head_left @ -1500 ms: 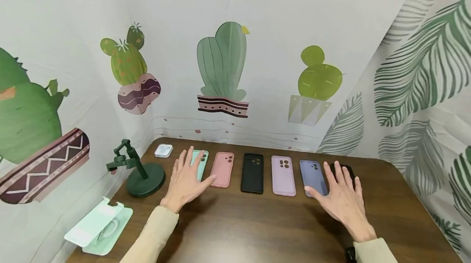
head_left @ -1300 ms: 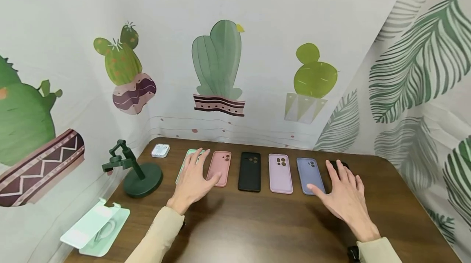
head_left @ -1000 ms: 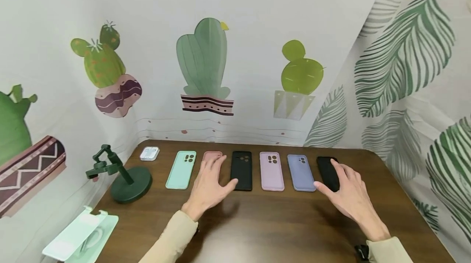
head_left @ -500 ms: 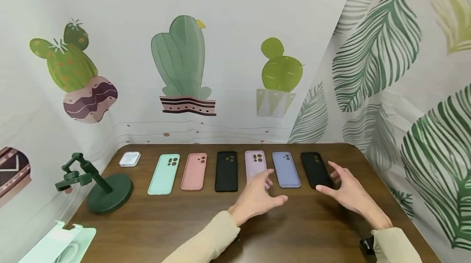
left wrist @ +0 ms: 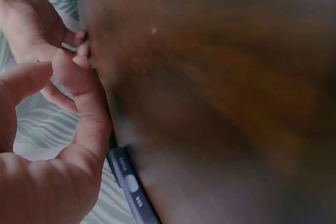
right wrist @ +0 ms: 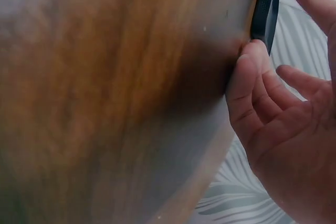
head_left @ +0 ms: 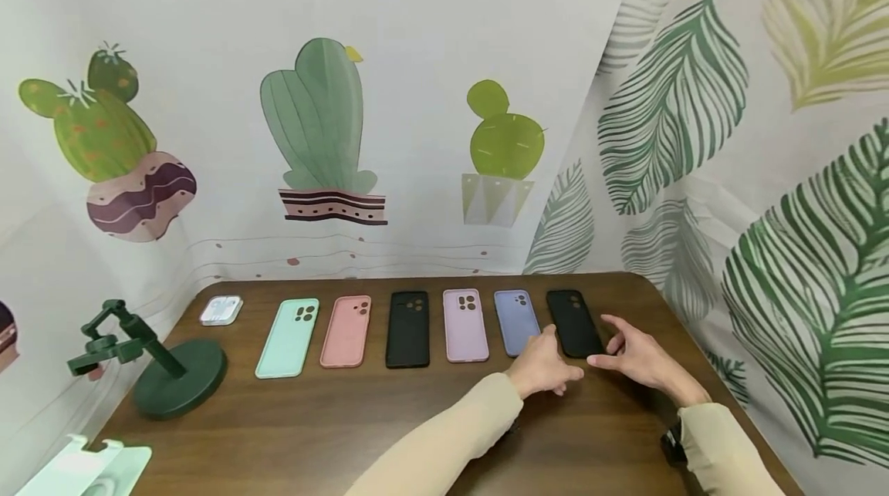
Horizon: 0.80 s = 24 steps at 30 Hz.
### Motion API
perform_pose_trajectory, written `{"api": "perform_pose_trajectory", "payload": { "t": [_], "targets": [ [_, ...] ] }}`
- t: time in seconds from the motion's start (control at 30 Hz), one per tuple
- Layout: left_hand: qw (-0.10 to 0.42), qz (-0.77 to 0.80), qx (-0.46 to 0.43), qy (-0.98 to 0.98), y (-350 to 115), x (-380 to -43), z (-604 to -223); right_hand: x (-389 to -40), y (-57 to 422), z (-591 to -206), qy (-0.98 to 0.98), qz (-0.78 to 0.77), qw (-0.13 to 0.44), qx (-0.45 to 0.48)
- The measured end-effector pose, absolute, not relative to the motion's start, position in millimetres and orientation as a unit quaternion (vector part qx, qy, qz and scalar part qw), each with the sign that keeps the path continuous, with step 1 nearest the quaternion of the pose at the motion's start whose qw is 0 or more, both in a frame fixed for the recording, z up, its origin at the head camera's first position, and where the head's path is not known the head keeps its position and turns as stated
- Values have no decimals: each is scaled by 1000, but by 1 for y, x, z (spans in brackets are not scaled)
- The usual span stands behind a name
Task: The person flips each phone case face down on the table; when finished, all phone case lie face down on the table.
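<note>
Wall cloth [head_left: 417, 10]: pale, patterned with cactus prints [head_left: 326, 118] and leaf prints [head_left: 674, 102], hung behind the table.
Table [head_left: 312, 426]: dark brown wood, rounded at its far right corner.
Sleeves [head_left: 444, 434]: pale beige, worn on both forearms.
Dark green stand [head_left: 182, 382]: set at the table's left side, its jointed arm raised over a round base.
Mint stand [head_left: 69, 473]: placed nearer, partly cut off by the frame's edge.
Left hand [head_left: 542, 366]: fingers loosely bent, nothing gripped; the near right corner of the blue case [head_left: 515, 318] is covered by it, but whether that case is touched cannot be told.
Right hand [head_left: 642, 361]: thumb and fingers parted about the near right corner of the outer black case [head_left: 575, 324]; contact cannot be confirmed.
Row: laid flat and spaced apart, from the left: mint case [head_left: 288, 338], pink case [head_left: 346, 332], middle black case [head_left: 407, 338], lilac case [head_left: 466, 326], blue case, outer black case.
White box [head_left: 221, 311]: laid near the far left corner.
</note>
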<state>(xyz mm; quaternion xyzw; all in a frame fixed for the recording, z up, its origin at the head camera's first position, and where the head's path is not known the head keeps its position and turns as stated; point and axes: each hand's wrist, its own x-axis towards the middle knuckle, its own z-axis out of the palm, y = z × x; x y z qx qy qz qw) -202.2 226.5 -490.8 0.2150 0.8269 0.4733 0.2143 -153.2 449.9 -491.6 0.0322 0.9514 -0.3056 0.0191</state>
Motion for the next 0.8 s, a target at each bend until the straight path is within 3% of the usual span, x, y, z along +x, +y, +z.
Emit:
{"api": "perform_pose_trajectory", "payload": {
  "t": [0.57,0.8],
  "targets": [
    [247,491,154,821,259,-220,-496,-168,456,-494,938,-341,54,31],
    [199,437,148,865,272,-226,-510,-166,458,-497,933,-356,46,37]
  ]
}}
